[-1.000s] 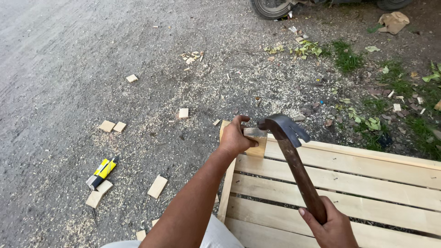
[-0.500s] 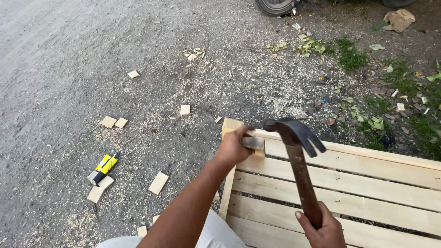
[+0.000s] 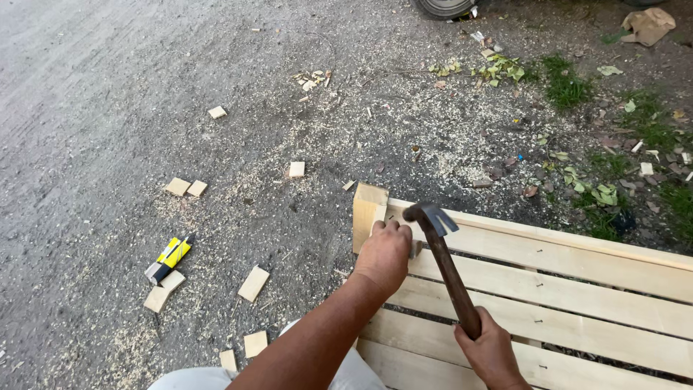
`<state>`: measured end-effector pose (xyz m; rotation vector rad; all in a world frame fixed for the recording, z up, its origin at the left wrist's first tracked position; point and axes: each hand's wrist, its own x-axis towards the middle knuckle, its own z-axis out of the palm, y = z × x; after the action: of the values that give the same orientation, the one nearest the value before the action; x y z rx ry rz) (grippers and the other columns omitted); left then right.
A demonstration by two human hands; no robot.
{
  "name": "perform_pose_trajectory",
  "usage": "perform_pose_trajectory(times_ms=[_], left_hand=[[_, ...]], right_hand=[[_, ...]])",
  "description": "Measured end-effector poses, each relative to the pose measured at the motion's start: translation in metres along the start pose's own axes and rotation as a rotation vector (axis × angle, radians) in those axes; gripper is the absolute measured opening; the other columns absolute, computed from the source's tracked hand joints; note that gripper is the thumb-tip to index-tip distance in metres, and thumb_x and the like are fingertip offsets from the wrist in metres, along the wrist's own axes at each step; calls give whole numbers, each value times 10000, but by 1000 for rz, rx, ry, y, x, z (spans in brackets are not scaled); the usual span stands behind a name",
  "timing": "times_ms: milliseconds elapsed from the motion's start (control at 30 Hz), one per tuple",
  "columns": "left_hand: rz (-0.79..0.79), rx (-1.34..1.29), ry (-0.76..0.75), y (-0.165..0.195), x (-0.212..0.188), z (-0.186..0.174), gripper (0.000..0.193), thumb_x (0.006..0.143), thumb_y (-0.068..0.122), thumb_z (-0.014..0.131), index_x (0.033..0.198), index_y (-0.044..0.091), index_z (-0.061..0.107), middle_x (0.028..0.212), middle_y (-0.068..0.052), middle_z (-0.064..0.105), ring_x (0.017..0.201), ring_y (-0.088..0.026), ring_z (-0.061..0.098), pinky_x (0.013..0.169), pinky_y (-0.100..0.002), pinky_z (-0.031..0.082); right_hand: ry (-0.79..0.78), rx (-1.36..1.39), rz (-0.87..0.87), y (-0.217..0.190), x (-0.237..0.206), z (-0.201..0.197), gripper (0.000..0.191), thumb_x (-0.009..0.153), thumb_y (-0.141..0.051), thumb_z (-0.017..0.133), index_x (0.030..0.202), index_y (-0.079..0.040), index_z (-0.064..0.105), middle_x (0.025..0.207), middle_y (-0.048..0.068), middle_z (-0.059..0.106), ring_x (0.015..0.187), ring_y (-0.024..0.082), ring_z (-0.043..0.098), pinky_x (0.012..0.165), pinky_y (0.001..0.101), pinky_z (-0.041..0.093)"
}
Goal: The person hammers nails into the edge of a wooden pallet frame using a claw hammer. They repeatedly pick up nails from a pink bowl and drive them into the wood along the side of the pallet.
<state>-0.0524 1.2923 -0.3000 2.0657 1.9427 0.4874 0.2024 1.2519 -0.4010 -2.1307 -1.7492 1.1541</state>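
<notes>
Head camera: right hand [image 3: 491,350] grips the hammer [image 3: 444,263], its head now lower than before, by the left hand [image 3: 382,253] pinching at the pallet [image 3: 577,274] corner's near-left.

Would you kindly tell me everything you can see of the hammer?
The hammer is a claw hammer with a dark, dull metal head and a brown handle that looks like wood. The right hand grips the handle's lower end. The handle slants up and left, so the head sits above the pale wooden slats, beside the left hand resting on the top slat. The claw points right. Whether the face touches anything cannot be told.
</notes>
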Motion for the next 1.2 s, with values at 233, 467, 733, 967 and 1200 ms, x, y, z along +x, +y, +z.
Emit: perform_pose_trajectory(times_ms=[233,467,733,967,1200], left_hand=[[-31,1,-27,-4,1,7,248,797,-44,632,1044,-25,613,1131,-212,634,1132,-398,567,959,-434,520],[-45,-62,6,-8,-2,3,248,748,-54,625,994,-21,621,1130,-204,645,1133,-400,568,952,-442,517],[-42,7,-23,-13,0,11,189,842,-19,618,1031,-25,619,1103,-216,646,1094,-387,579,938,-445,518],[-18,34,-12,-19,-3,14,271,749,-19,651,1018,-20,621,1086,-203,642,1080,-381,574,950,-421,505],[-7,28,-16,-19,-2,12,252,768,-20,652,1018,-12,622,1077,-199,646,1082,-377,574,960,-421,503]], right_hand=[[18,-43,-100,-17,32,7,406,834,-271,775,1170,-84,644,784,98,718,681,188,675,701,381,547],[-8,9,-129,-17,55,0,408,853,-262,747,1195,-49,678,734,132,734,625,216,682,641,382,557],[-150,-16,64,-33,48,-10,467,864,-172,736,1301,-99,590,702,110,683,528,197,624,531,376,529],[-203,71,16,-22,56,-18,398,853,-105,702,1233,-2,646,593,92,600,451,186,543,468,359,465],[-196,223,36,-26,54,-14,316,871,-69,687,1168,24,629,591,96,572,436,197,523,441,376,457]])
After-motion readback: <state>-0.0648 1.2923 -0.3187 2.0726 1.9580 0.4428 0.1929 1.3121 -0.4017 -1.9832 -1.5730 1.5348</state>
